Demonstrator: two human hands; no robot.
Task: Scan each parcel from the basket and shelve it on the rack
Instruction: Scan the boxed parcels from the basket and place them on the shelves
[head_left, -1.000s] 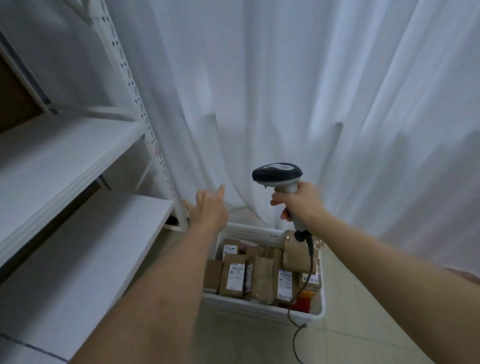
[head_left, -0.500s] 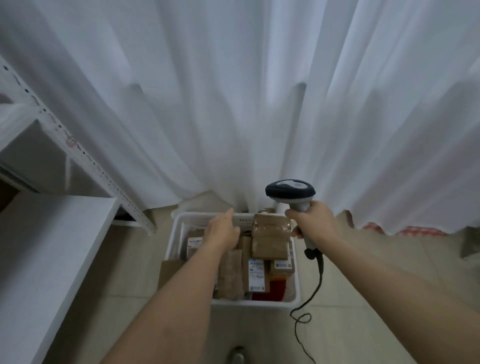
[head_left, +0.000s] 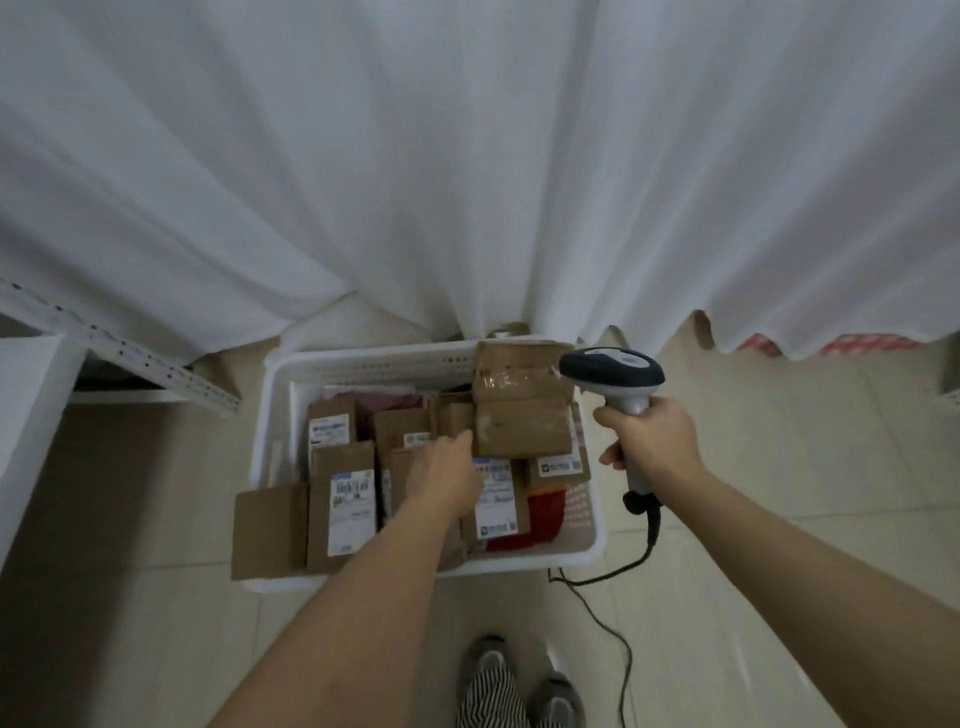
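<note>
Partly hidden: left hand (head_left: 445, 475) fingertips among basket (head_left: 363, 364) parcels (head_left: 340, 506).

— What moved in the last second?

— The left hand (head_left: 445, 475) left the air by the rack (head_left: 156, 371) and dropped into the basket (head_left: 363, 364), onto the parcels (head_left: 343, 499).

— And the view?

— It swung down; the rack shelves slid off left, and shoes (head_left: 519, 680) appeared below.
</note>
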